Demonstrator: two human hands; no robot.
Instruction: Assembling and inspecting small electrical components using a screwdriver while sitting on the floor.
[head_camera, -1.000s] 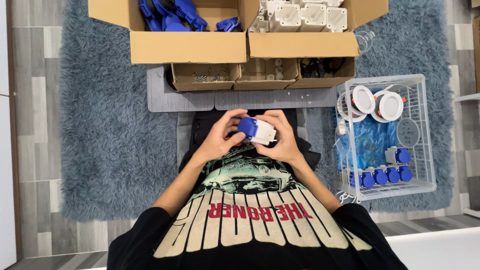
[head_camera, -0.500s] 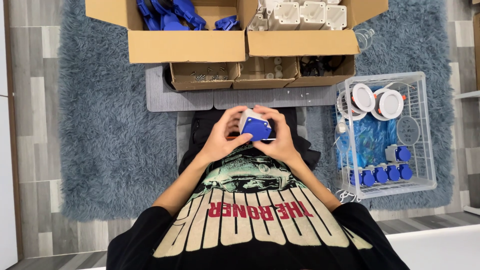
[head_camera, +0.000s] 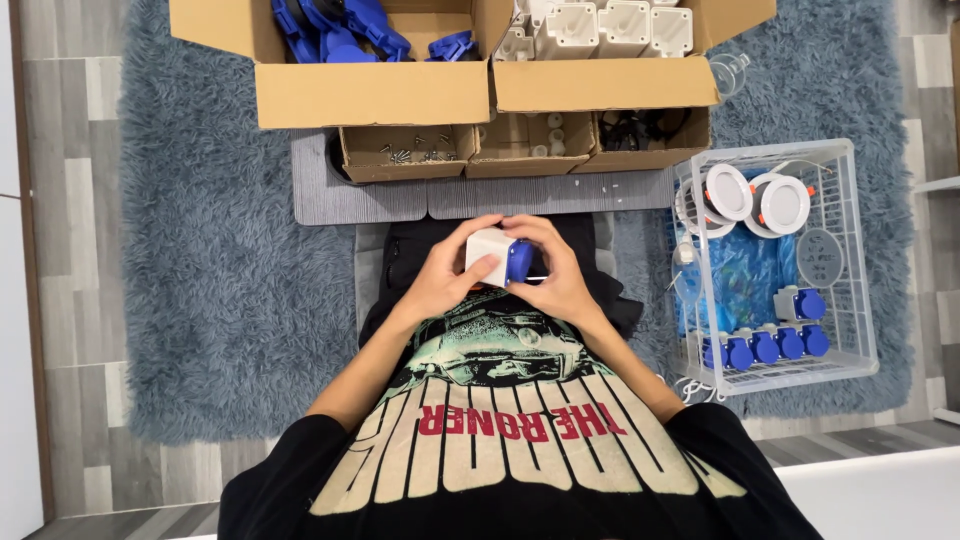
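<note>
Both my hands hold one small socket unit in front of my chest, above my lap. It has a white box body and a blue cap facing right. My left hand grips the white body, thumb on top. My right hand wraps the blue end from the right, fingers curled over it. A thin dark piece sticks out between the blue cap and my right palm.
Two large open cardboard boxes sit ahead: one with blue parts, one with white housings. Three small trays of screws and bits line a grey mat. A white wire basket at right holds finished blue sockets and round white lamps.
The socket unit has been turned in my hands: the blue cap faced me half a second ago and now points right, with the white body toward the left.
</note>
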